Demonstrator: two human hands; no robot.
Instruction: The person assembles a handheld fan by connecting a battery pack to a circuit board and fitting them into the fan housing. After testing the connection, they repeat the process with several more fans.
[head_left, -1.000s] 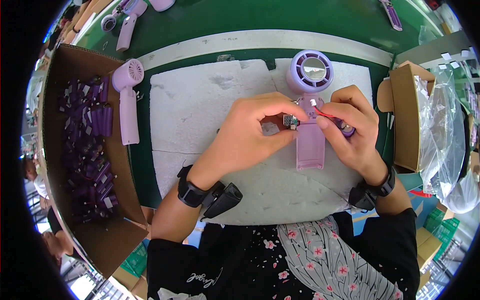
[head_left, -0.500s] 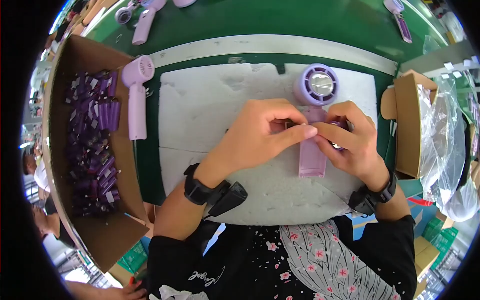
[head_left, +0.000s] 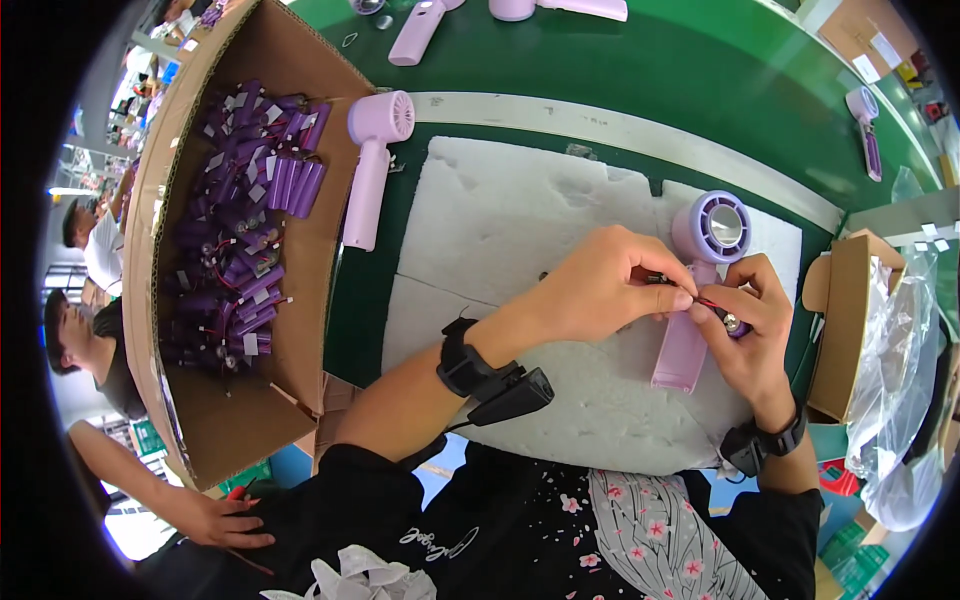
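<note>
A lilac handheld fan lies on the white foam sheet, with its round head [head_left: 712, 228] at the far end and its hollow handle [head_left: 681, 352] toward me. Above the handle, my hands meet fingertip to fingertip. My left hand [head_left: 625, 280] is closed in a pinch on a thin red and dark wire [head_left: 708, 301]; a small dark piece shows under its fingers. My right hand [head_left: 752, 325] pinches the same wire and keeps a purple battery [head_left: 738, 326] against its palm, mostly hidden by the fingers.
On the left, a cardboard box [head_left: 300, 378] holds many purple batteries with wires. Beside it lies another lilac fan [head_left: 368, 190]. A smaller carton [head_left: 838, 330] with clear plastic stands right. More fan parts lie on the green table [head_left: 640, 65]. Someone's hand [head_left: 222, 518] is at lower left.
The whole view has shifted and turned, so the box and fan appear farther right. My hands stay together over the handle; the red wire now shows between their fingertips.
</note>
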